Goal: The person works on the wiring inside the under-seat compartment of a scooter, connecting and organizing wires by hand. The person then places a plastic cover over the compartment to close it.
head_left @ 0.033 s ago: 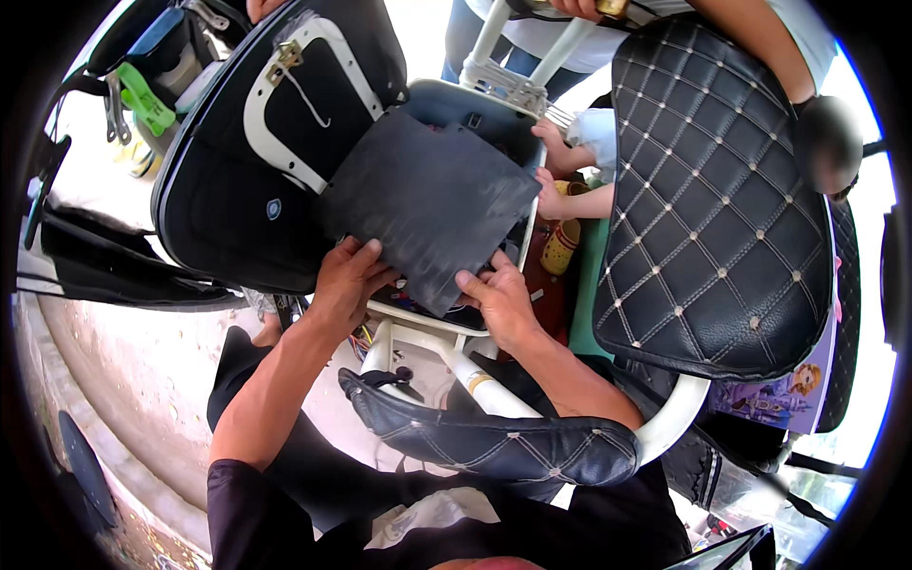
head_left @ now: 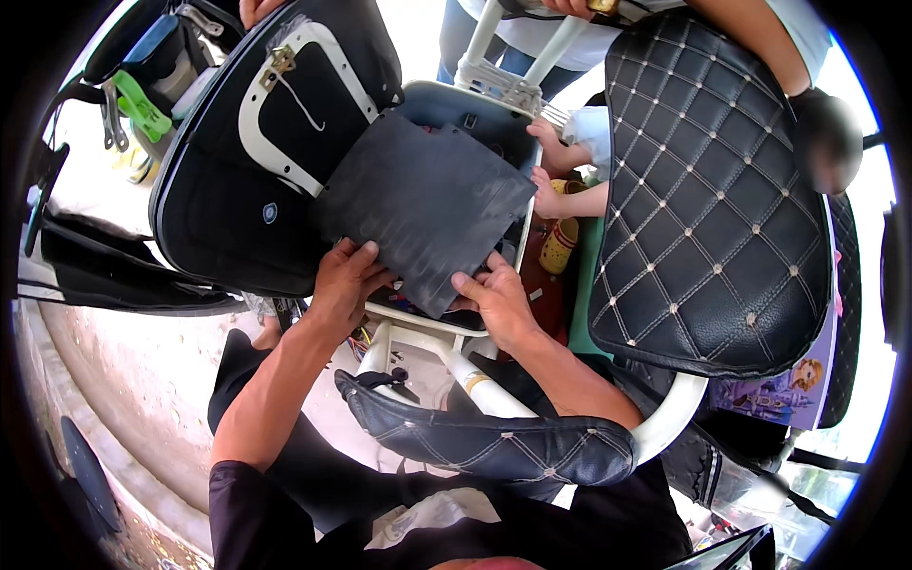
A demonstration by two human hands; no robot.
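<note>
A flat, dark grey sheet [head_left: 427, 204] with scuffed streaks and a notched far edge lies tilted over an open storage box [head_left: 415, 93]. My left hand [head_left: 347, 285] grips its near left edge, thumb on top and fingers curled beneath. At the near right corner, my right hand [head_left: 499, 299] pinches the sheet the same way. The sheet covers most of the box; small mixed items show dimly below its near edge. Beside the box on the left stands a raised black seat [head_left: 214, 190], its underside showing a white metal bracket [head_left: 252, 123] with a latch and hook.
A quilted black seat pad [head_left: 712, 199] rises at right. A child's bare feet [head_left: 546, 190] rest at the box's right rim, near a yellow clog [head_left: 560, 245]. A padded backrest bar [head_left: 484, 437] crosses in front of me. Another person's hand [head_left: 255, 9] touches the raised seat's top.
</note>
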